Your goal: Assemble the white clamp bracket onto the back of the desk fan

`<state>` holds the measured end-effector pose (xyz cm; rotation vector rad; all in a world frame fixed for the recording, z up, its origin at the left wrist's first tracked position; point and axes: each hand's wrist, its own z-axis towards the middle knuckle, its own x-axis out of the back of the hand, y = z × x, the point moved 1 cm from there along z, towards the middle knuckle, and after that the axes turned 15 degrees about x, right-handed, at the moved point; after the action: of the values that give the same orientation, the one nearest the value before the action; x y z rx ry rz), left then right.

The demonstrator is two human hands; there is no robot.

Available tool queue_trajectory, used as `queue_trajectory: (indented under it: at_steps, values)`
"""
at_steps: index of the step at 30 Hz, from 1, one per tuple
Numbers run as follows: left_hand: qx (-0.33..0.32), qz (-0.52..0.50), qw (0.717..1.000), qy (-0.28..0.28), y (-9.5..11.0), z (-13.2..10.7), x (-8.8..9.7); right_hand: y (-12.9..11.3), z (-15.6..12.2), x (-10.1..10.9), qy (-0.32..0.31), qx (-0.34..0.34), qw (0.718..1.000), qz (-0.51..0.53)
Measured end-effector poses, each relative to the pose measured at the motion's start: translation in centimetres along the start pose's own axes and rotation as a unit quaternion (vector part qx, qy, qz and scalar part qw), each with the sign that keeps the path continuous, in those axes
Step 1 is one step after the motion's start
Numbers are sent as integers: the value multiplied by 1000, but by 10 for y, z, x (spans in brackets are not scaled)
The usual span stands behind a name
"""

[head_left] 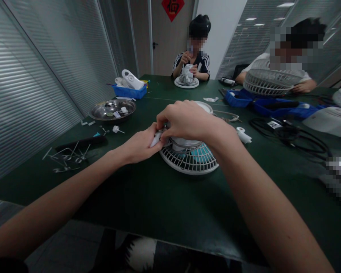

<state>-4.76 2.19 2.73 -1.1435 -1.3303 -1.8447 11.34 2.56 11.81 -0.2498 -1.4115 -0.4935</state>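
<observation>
Head | left hand (pixel 140 146) pinches white part (pixel 154 141) | right hand (pixel 187 120) curled on fan motor (pixel 184 144)

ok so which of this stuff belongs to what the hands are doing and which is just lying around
In hand: left hand pinching a small white part; right hand over the fan motor; white fan grille under it.
Lying about: metal bowl, blue tray, loose metal clips, black cable, white plastic piece.
</observation>
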Motion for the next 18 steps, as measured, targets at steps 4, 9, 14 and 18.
queue_trajectory:
  at_steps: [4, 9, 14, 18]
  values:
    - [-1, 10, 1000, 0, -1, -1, 0, 0, -1, 1, -6, -7, 1000, 2]
    - [-15, -7, 1000, -6, -3, 0, -1, 0, -1, 2, -13, -6, 1000, 11]
    - [-7, -27, 1000, -12, -2, -1, 0, 3, -1, 0, -2, 0, 1000, 9]
    - [-8, -40, 999, -10, -3, -1, -1, 2, -1, 0, -2, -3, 1000, 3]
